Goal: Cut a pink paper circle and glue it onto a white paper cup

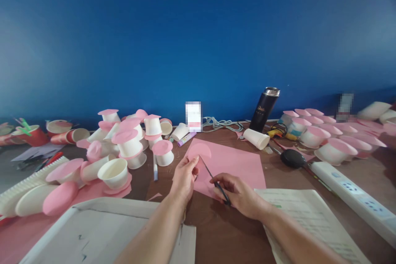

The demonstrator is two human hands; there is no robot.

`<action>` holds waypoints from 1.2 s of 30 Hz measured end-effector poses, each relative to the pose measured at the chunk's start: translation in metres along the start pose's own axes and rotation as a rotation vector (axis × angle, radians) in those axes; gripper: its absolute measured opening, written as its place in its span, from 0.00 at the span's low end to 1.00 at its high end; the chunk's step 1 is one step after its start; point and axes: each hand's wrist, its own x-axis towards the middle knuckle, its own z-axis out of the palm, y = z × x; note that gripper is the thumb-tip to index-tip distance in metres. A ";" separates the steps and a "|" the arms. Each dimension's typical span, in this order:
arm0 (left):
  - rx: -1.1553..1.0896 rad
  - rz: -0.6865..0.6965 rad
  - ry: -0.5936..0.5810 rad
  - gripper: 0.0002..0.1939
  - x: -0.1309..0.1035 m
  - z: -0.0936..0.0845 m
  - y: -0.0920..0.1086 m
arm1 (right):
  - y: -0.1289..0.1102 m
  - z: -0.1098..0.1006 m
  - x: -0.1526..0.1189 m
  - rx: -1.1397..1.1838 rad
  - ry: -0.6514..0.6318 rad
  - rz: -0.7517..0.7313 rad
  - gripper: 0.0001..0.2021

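My left hand (185, 175) is closed on a rounded piece of pink paper (201, 149), its thumb on top near the lower edge. In my right hand (236, 194) is a pair of scissors (221, 193) with black handles. The blades point up and left, and their tips reach the edge of the pink piece near my left thumb. A larger pink sheet (244, 165) lies flat on the table beneath both. Whether the blades are parted is too fine to see.
White paper cups with pink discs (130, 142) crowd the left; more pink-topped cups (337, 148) stand at the right. A black flask (264, 109), a fallen white cup (256, 139), a power strip (352, 194) and papers (309, 222) surround the pink sheet. A blue wall (154, 49) rises behind.
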 end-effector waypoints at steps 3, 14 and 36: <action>-0.002 0.004 -0.005 0.19 0.000 0.000 -0.001 | 0.000 0.000 0.000 -0.018 0.004 -0.001 0.22; 0.003 0.010 0.007 0.19 -0.001 0.002 0.001 | -0.002 0.005 0.000 -0.070 0.036 0.017 0.22; -0.024 -0.010 0.017 0.20 -0.002 0.002 0.003 | -0.002 0.005 -0.001 -0.187 0.066 -0.006 0.19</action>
